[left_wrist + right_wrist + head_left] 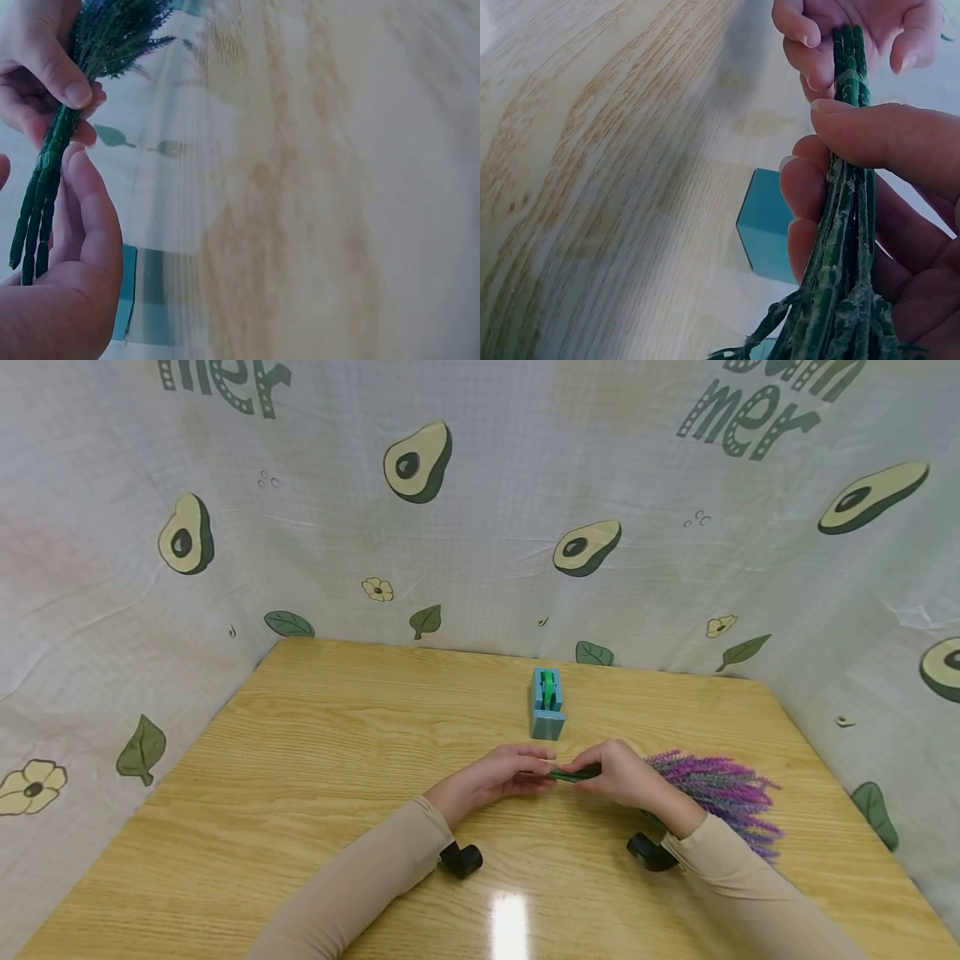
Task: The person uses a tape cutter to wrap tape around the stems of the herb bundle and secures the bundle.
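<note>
A bunch of artificial lavender [716,789] with purple flower heads lies across my right hand, heads pointing right. My right hand [621,774] pinches its green stems [840,225] between thumb and fingers. What looks like a shiny clear band [850,78] circles the stems near their cut ends. My left hand [504,774] is at those ends, palm toward them; its fingers [97,206] are extended and loosely bent, not wrapped round the stems. Whether the palm touches the stem tips cannot be told.
A blue tape dispenser [547,724] with a green roll [548,687] stands on the wooden table [375,710] just beyond my hands. Black wrist-worn devices [461,860] hang under both forearms. A white cloth [495,527] printed with avocados encloses the back and sides.
</note>
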Demonstrator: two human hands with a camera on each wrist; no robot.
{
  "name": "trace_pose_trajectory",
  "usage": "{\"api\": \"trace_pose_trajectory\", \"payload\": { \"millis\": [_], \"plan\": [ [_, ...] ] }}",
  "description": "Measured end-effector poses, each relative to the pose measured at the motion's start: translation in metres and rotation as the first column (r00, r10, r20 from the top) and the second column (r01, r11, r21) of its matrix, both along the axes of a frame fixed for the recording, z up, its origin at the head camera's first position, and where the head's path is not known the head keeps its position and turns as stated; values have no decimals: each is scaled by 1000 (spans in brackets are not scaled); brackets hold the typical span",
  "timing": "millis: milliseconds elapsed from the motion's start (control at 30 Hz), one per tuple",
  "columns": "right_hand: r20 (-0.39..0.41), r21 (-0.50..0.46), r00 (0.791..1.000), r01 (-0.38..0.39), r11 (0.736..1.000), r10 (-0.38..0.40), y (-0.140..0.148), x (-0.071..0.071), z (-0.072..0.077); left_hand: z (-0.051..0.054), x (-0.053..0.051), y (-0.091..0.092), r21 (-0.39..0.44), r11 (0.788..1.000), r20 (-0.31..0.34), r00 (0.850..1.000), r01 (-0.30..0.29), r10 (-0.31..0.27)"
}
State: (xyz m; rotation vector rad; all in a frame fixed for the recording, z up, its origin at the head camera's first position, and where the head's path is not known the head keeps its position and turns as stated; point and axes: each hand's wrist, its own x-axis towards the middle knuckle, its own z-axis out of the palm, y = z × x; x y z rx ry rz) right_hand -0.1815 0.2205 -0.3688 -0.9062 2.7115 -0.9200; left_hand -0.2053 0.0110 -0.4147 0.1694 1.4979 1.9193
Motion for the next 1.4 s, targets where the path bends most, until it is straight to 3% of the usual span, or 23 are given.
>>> {"api": "trace_pose_trajectory", "payload": {
  "millis": [500,867,1200,1400],
  "plan": [
    [14,-7,1000,10,1000,-10,2,0,-1,-5,-3,0,74,995,87,994,-73,66],
    [18,-3,999,33,999,-33,2,1,-1,-8,-3,-3,-32,992,90,988,-125,127],
    [7,-8,1000,27,1000,-27,1,2,-3,-5,0,-6,-91,992,70,993,-91,97],
    [4,-12,1000,20,1000,-20,0,2,-2,-5,-1,-3,11,999,86,996,-34,33]
  ]
}}
